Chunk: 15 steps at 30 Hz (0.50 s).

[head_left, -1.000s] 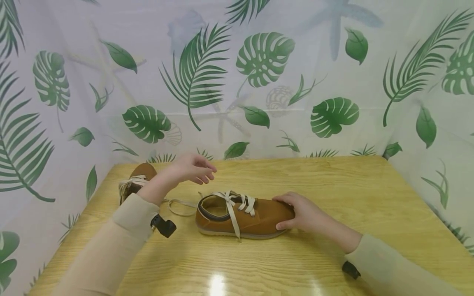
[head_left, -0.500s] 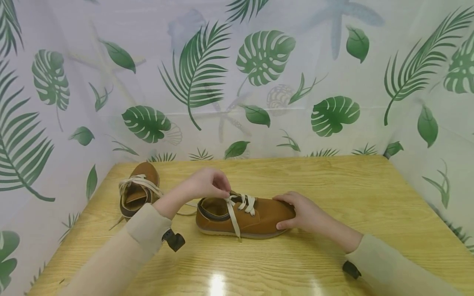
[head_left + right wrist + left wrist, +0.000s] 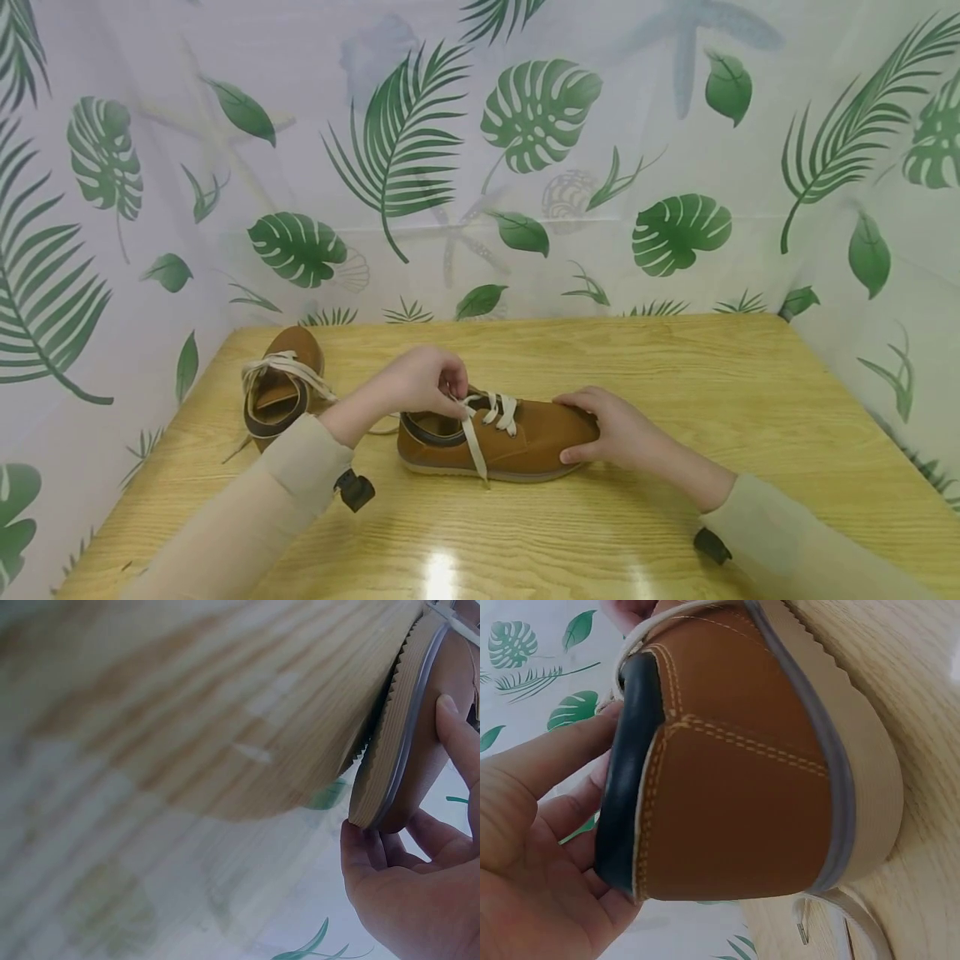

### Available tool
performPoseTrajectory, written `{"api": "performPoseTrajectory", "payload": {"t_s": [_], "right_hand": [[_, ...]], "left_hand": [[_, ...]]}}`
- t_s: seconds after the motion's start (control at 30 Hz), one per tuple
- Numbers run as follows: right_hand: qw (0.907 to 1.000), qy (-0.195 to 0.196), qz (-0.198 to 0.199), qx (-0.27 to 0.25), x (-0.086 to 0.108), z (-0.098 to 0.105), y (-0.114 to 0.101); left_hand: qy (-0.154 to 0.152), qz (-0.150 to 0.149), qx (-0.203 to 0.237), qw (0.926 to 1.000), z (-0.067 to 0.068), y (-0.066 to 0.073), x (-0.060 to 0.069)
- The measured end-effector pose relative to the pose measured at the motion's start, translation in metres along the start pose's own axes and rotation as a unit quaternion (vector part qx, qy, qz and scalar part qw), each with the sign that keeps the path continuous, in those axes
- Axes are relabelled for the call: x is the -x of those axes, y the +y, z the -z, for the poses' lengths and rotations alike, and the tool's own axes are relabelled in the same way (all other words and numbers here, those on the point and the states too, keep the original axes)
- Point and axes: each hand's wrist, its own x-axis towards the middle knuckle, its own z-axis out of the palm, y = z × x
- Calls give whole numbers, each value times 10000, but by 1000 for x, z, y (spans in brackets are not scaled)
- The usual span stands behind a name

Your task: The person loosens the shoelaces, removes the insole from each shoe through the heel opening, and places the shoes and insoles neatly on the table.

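A brown shoe (image 3: 525,446) stands on the table with its toe to the right and its opening to the left. My left hand (image 3: 420,383) reaches over the opening and pinches the cream shoelace (image 3: 474,450) near its knot. One lace end hangs down the near side of the shoe. Round the toe, my right hand (image 3: 618,429) grips with thumb in front and fingers behind. The left wrist view has the shoe's heel (image 3: 735,817) close up, with the fingertips partly hidden. In the right wrist view, thumb and fingers hold the toe end (image 3: 427,761).
A second brown shoe (image 3: 300,343) with loose laces lies at the table's back left, partly behind the left forearm. The wooden table (image 3: 720,375) meets a leaf-patterned curtain (image 3: 450,167) at the back and sides.
My left hand has come down and rightward from above the shoe to its laces and now pinches the shoelace. The right hand has stayed on the toe.
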Motion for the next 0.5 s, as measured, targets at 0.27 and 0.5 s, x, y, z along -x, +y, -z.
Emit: {"api": "performPoseTrajectory", "payload": {"t_s": [0.27,0.5], "right_hand": [[10000,-8,26,39,0,-1,0],[10000,-3,19,56,0,0,0]], "left_hand": [[93,-426,-213,9988,-2,-9,0],[225,-719,-247,9969,-4,-19,-2]]}}
